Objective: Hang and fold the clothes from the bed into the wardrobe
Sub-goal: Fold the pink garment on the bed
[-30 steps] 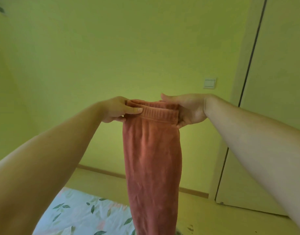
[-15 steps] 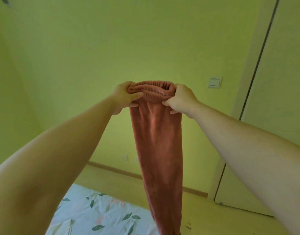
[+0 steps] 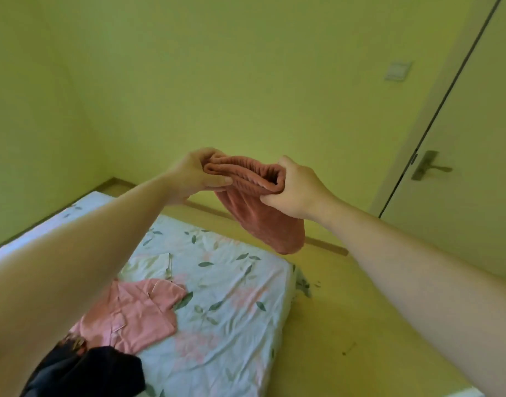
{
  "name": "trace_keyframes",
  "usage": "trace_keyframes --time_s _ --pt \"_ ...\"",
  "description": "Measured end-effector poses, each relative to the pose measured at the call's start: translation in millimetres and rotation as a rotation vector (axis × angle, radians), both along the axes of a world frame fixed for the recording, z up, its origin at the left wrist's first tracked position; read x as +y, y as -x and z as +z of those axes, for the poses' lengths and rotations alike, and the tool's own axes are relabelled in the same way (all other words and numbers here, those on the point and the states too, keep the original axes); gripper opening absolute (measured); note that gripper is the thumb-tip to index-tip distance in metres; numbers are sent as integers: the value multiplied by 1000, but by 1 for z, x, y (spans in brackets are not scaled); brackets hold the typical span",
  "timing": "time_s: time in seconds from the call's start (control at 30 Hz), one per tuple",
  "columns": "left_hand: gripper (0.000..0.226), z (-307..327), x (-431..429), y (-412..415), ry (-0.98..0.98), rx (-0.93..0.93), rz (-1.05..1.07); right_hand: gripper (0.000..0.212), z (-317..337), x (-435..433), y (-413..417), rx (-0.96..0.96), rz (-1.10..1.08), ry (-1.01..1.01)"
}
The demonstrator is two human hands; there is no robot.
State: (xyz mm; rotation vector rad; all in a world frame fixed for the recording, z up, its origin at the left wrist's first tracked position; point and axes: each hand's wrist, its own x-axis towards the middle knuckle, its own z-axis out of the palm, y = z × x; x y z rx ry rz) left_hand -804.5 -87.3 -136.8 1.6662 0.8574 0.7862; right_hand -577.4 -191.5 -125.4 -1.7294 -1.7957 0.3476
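I hold a rust-pink fleece garment [image 3: 263, 222] up in the air by its ribbed elastic waistband. My left hand [image 3: 193, 174] pinches the waistband's left end and my right hand [image 3: 296, 191] grips its right end. The fabric swings out away from me, over the far edge of the bed [image 3: 234, 296]. On the floral sheet lie a light pink top [image 3: 131, 313] and a dark garment [image 3: 83, 371] at the lower left. The wardrobe is out of view.
A pale cloth [image 3: 148, 266] lies on the sheet beyond the pink top. A shut door [image 3: 472, 173] with a metal handle [image 3: 426, 166] stands at the right, a wall switch [image 3: 398, 71] beside it. Yellow floor runs right of the bed.
My view has tilted down, so the bed and its clothes now show. Both hands have come lower with the waistband, and the hanging garment has swung forward and up.
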Motion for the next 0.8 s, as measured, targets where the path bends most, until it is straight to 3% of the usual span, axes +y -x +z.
trace_keyframes --time_s 0.1,0.2,0.27,0.43,0.57,0.8 --pt "41 -78 -45 66 23 246 41 34 -79 -38 59 -64 89 161" --pt "39 -159 -98 114 -195 742 9 37 -164 -75 116 -196 141 350" --pt "38 -210 -135 139 -305 976 -118 36 -217 -101 150 -321 194 462" --pt "33 -302 -209 201 -363 1148 -293 36 -291 -159 220 -536 376 629" --pt "35 -325 -260 242 -328 1231 -360 39 -320 -197 272 -545 493 748" --pt "24 -324 -309 312 -5 1446 -535 47 -342 -247 357 -447 743 914"
